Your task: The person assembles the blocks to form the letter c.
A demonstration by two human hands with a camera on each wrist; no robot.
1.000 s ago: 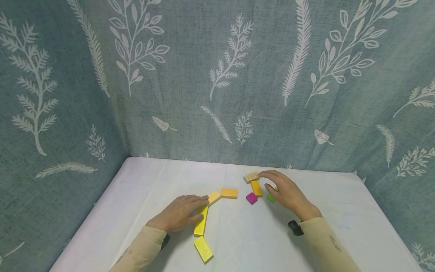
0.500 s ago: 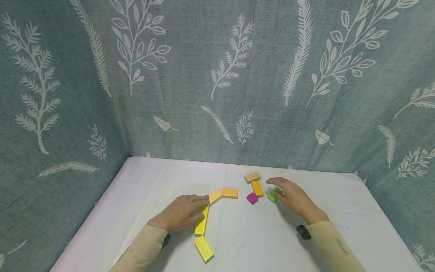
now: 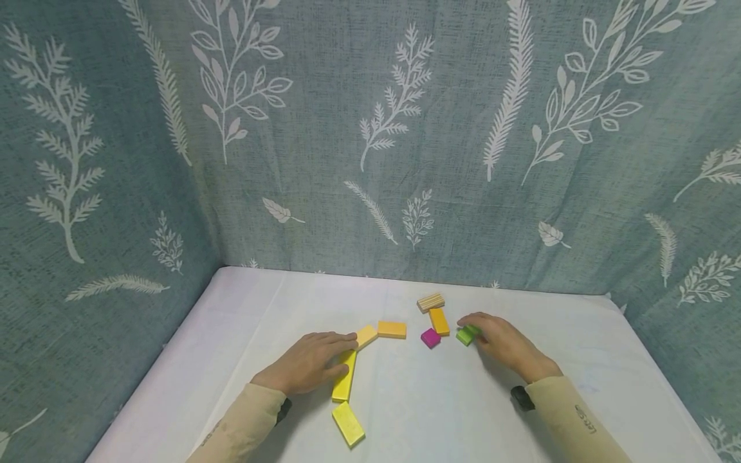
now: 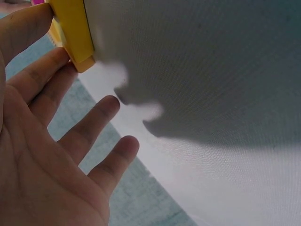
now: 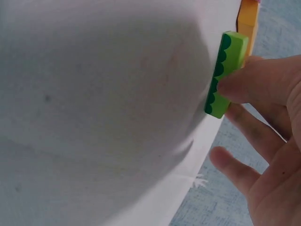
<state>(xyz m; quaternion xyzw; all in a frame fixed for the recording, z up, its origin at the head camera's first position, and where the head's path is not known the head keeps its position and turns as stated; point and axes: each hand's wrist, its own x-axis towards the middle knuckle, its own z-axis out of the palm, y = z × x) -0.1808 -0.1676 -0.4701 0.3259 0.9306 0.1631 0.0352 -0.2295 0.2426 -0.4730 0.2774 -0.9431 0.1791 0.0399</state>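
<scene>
Your left hand [image 3: 303, 365] lies partly over the long block [image 3: 343, 387]; the nearest block [image 3: 348, 424] sits before it, two blocks [image 3: 392, 330] beyond. Farther right, the middle block [image 3: 439, 321] has the farthest block [image 3: 431, 302] behind, the small block [image 3: 431, 338] near left, your right hand's [image 3: 509, 346] block [image 3: 466, 335] right.

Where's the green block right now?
In the head view, the green block is right of centre, pinched by the right hand, a little right of the pink block.
</scene>
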